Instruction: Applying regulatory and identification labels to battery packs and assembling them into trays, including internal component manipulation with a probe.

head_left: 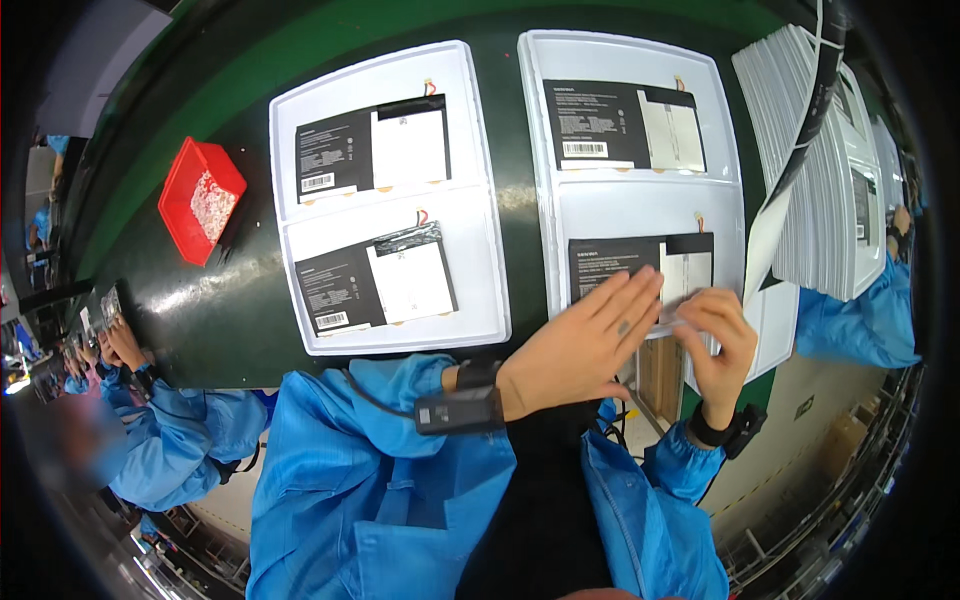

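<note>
My left hand (585,345) lies flat with its fingers stretched out over the lower left part of a flat black-and-white battery pack (690,268). That pack sits in the near compartment of the right white plastic tray (640,183). At the pack's lower right corner, my right hand (722,345) has thumb and fingers curled together in a pinch; what they hold, if anything, is too small to make out. A second battery pack (590,125) rests in the far compartment. Short red and black wires with a small connector (699,222) stick out of the near pack's top edge.
Another white tray (385,212) holds two similar battery packs on the left. A red bin (190,165) with small white pieces stands farther left. Stacked white trays (800,160) rise at the right, behind a dark cable-wrapped pole (815,110). Co-workers in blue sleeves (185,440) sit either side.
</note>
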Demonstrator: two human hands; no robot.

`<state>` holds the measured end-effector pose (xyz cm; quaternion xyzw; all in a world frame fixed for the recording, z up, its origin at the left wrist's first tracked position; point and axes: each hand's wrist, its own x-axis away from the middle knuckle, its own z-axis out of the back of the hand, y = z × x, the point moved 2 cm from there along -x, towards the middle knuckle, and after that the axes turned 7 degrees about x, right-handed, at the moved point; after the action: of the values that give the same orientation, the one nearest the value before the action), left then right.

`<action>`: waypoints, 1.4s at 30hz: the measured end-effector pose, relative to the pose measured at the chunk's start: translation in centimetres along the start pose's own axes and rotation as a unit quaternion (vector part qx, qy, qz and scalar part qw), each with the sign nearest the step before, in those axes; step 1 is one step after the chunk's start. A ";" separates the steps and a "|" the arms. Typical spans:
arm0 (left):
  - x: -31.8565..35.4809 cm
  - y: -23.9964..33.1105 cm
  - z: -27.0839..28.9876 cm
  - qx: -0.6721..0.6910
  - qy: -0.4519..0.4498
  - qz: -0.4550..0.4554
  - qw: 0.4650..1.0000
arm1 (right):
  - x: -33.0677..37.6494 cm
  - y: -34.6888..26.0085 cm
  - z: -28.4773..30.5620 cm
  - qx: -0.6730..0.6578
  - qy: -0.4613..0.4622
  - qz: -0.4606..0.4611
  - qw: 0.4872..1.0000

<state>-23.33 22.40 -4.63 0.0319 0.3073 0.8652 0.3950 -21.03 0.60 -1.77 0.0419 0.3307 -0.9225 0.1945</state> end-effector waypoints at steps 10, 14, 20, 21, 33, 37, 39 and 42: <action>5.3 -5.2 6.6 0.287 0.172 0.258 0.906 | 1.2 -0.3 -0.8 0.104 -0.038 0.079 0.991; 3.7 -6.0 6.5 0.532 0.154 0.373 0.744 | 0.8 -2.0 1.1 0.074 0.019 0.106 0.991; -0.8 -5.7 3.9 0.696 0.340 0.284 0.565 | 0.4 -2.9 3.2 0.067 0.028 0.118 0.990; -1.0 -5.8 3.4 0.689 0.354 0.265 0.574 | 0.4 -2.7 3.1 0.069 0.007 0.116 0.991; -0.9 -4.7 4.9 0.662 0.338 0.213 0.634 | 0.4 3.2 -0.5 -0.116 0.162 -0.232 0.952; -1.3 -4.5 5.2 0.616 0.293 0.246 0.689 | -0.1 5.5 -0.3 -0.094 0.158 -0.263 0.947; -1.4 -4.6 5.5 0.637 0.293 0.221 0.677 | 0.0 6.1 0.6 -0.093 0.167 -0.303 0.934; -0.2 -4.9 6.2 0.651 0.321 0.191 0.661 | -0.3 5.1 1.9 -0.118 0.218 -0.200 0.948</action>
<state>-18.06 27.82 -2.31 0.0594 0.8867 0.4579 -0.0237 -18.66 -4.03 -3.25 0.1522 0.4728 -0.8654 -0.0671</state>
